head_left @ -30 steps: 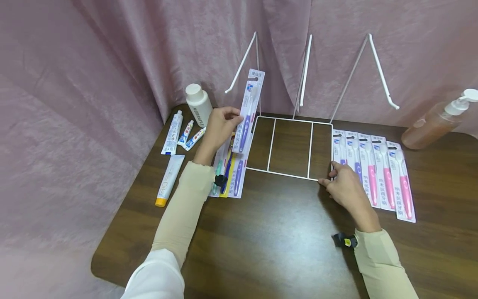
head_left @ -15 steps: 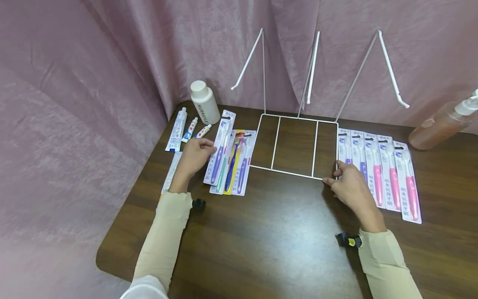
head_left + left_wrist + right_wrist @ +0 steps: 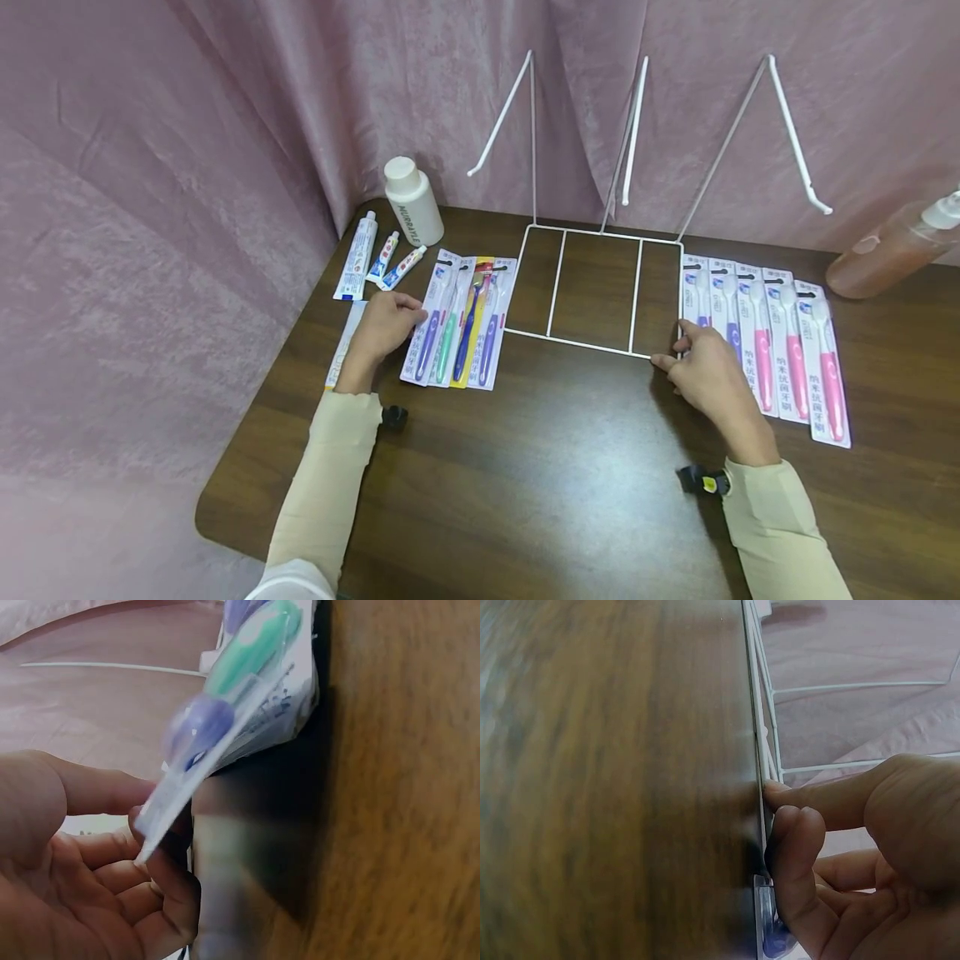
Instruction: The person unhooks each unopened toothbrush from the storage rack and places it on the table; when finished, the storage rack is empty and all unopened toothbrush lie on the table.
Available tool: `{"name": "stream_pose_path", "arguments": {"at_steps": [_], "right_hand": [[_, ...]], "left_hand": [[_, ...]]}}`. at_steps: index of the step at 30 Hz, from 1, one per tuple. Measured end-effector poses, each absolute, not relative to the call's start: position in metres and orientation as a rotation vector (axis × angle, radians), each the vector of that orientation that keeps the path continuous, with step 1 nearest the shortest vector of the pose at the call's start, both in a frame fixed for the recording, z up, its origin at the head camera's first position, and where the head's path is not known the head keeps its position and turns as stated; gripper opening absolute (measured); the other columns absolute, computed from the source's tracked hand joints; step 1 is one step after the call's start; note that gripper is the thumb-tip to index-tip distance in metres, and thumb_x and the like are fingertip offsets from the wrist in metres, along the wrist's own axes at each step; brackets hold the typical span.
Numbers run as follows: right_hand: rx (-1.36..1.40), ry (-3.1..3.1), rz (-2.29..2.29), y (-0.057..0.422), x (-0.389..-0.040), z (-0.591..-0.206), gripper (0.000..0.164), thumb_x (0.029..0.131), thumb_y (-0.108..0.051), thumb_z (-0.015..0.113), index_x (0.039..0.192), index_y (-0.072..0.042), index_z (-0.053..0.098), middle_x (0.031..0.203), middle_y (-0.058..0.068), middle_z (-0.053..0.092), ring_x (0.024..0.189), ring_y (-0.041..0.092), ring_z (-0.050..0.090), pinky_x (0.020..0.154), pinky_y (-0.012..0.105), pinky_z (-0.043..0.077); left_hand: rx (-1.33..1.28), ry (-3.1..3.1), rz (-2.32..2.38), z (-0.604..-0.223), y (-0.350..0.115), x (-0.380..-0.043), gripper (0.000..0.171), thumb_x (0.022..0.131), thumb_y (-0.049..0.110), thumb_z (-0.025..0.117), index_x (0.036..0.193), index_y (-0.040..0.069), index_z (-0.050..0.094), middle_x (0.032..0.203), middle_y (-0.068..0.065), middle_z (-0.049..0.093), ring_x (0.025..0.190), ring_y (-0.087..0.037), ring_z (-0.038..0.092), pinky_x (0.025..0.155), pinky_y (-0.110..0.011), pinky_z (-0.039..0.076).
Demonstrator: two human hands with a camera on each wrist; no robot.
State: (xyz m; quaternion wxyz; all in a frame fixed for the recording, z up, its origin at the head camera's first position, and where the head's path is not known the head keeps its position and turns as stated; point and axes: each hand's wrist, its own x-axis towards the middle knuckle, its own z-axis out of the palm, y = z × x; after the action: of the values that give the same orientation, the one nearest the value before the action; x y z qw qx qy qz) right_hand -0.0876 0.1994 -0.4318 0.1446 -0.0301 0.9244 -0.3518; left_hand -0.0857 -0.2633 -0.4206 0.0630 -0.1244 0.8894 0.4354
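Note:
In the head view my left hand (image 3: 384,327) pinches the left edge of a packaged toothbrush (image 3: 429,333) with a purple handle. The left wrist view shows this pack tilted, its edge between thumb and fingers, beside a green-handled toothbrush (image 3: 255,649). It lies leftmost in a row with the green one, a blue one on a yellow card (image 3: 467,333) and another purple one (image 3: 491,333). My right hand (image 3: 705,367) grips the front right corner of a white wire rack (image 3: 557,283), thumb and index finger at the wire. Three hooked arms rise from its back.
Right of the rack lies a row of several packaged toothbrushes (image 3: 793,358), pink and purple. A pump bottle (image 3: 873,267) stands beyond them. At the back left are a white bottle (image 3: 417,212) and several toothpaste tubes (image 3: 357,254); another tube (image 3: 343,350) is partly under my left arm.
My left hand has carried the purple toothbrush pack left from below the rack's left hook and lowered it beside the green one. The right hand has stayed on the rack corner.

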Motion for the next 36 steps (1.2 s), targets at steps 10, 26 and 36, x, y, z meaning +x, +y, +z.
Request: {"name": "stream_pose_path", "arguments": {"at_steps": [10, 26, 36], "right_hand": [[-0.075, 2.662, -1.04, 0.2005, -0.0882, -0.4365, 0.063, 0.104, -0.008, 0.078, 0.152, 0.022, 0.051, 0.114, 0.028, 0.065, 0.06, 0.015, 0.069, 0.055, 0.031, 0.052], [-0.072, 2.657, -1.029, 0.1996, -0.084, -0.4315, 0.069, 0.106, -0.01, 0.079, 0.157, 0.023, 0.046, 0.116, 0.029, 0.064, 0.063, 0.013, 0.069, 0.054, 0.03, 0.051], [-0.028, 2.635, -1.039, 0.1989, -0.0848, -0.4355, 0.081, 0.106, -0.008, 0.078, 0.166, 0.023, 0.034, 0.127, 0.033, 0.064, 0.064, 0.015, 0.069, 0.056, 0.03, 0.053]], "left_hand": [[-0.41, 2.626, 1.244, -0.4221, -0.2614, -0.0821, 0.027, 0.106, 0.01, 0.069, 0.125, -0.008, 0.076, 0.099, -0.014, 0.073, 0.081, -0.017, 0.064, 0.072, -0.028, 0.052], [-0.427, 2.603, 1.238, -0.4208, -0.258, -0.0791, 0.029, 0.111, 0.008, 0.068, 0.134, -0.009, 0.074, 0.117, -0.024, 0.077, 0.092, -0.022, 0.071, 0.076, -0.026, 0.059], [-0.398, 2.605, 1.242, -0.4176, -0.2605, -0.0753, 0.033, 0.111, 0.009, 0.068, 0.138, -0.009, 0.073, 0.117, -0.023, 0.078, 0.089, -0.02, 0.071, 0.075, -0.025, 0.06]]}}
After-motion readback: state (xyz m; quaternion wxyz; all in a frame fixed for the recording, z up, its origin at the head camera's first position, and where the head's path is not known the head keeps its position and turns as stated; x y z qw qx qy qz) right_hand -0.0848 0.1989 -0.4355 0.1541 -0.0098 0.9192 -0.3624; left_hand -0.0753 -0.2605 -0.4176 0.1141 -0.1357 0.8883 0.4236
